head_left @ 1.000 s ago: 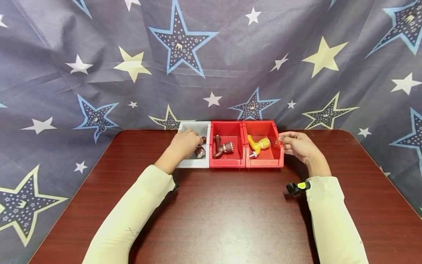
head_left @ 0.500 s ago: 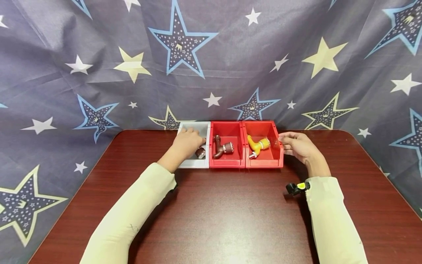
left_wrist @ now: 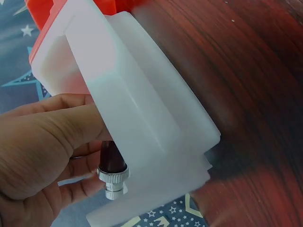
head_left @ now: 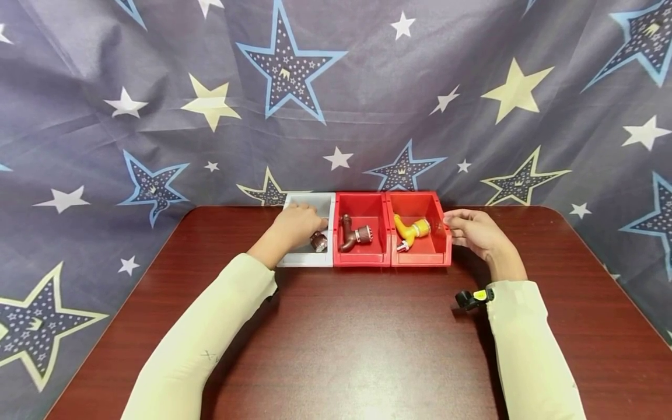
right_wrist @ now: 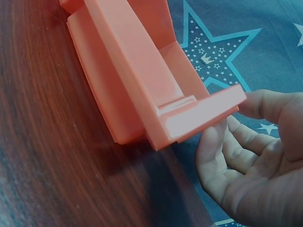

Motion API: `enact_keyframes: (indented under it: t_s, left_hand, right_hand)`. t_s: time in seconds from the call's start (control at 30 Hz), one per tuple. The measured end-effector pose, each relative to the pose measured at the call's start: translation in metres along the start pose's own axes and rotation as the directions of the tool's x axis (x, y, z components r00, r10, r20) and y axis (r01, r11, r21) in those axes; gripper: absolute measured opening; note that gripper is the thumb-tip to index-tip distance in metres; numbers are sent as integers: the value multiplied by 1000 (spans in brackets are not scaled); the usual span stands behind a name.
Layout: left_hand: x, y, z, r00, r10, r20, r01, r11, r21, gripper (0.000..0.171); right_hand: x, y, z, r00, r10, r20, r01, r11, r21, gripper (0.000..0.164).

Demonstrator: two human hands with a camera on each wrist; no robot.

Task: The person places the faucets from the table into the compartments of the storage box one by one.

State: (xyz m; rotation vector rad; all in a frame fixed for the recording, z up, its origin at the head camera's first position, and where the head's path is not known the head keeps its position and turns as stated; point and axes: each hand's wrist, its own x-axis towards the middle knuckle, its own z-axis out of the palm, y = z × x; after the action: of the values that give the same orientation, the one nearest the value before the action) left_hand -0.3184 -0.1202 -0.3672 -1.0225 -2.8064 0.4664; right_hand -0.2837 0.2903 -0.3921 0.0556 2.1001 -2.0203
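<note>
My left hand (head_left: 298,226) reaches into the grey bin (head_left: 307,261) at the left of a row of three. In the left wrist view, its fingers are curled about a dark brown tap (left_wrist: 113,159) with a silver threaded end; the bin wall hides part of the grip. The tap's brown knob (head_left: 318,241) shows beside the hand in the head view. My right hand (head_left: 475,233) pinches the side edge of the orange-red bin (head_left: 420,259) between thumb and fingers. A yellow tap (head_left: 412,231) lies in that bin. Another brown tap (head_left: 354,234) lies in the middle red bin (head_left: 362,261).
The bins stand side by side at the back edge of a dark wood table (head_left: 362,344). Right behind them hangs a star-patterned cloth (head_left: 336,128). A black wrist camera (head_left: 467,299) sticks out from the right sleeve.
My left hand has shifted slightly within the grey bin, and part of the brown tap seen earlier is now covered by it. The right hand and the other bins stay put.
</note>
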Motion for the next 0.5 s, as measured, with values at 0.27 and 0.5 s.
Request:
enact_keyframes:
  t_s: [0.27,0.5]
  left_hand:
    - [-3,-5,4,999,17,-46,-19,998,-56,18]
    - [-7,-3,-1,998,20,-55,-21,999,-24,15]
  right_hand:
    - [1,0,-1,1000,6,5,-6,1000,7,38]
    - [0,0,1,1000,0,2,0,1000,9,38]
